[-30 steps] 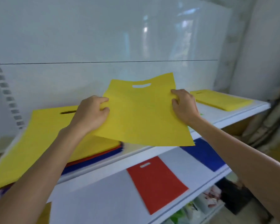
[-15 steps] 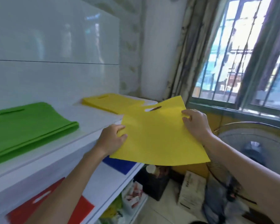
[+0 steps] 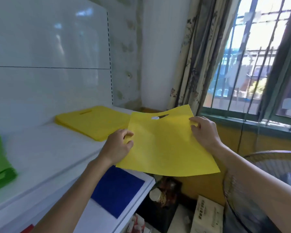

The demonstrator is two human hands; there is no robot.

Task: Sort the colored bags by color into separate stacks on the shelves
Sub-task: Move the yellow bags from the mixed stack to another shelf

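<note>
Yellow bag (image 3: 166, 148) hung in the air off the top shelf's (image 3: 49, 157) right end, just beside the yellow stack (image 3: 94, 121). Your left hand (image 3: 118, 148) pinched its left edge and your right hand (image 3: 203, 132) pinched its right edge. Best move from there, I judged, was to line the cutout up with the stack's, lower the bag flat and release both edges together.

Person's body in view: left hand (image 3: 118, 145) and right hand (image 3: 203, 132), both bare, each running back from the grip into a bare forearm, left forearm (image 3: 71, 190) and right forearm (image 3: 259, 182), uncovered up to the frame edge; fingernails too blurred to describe.
</note>
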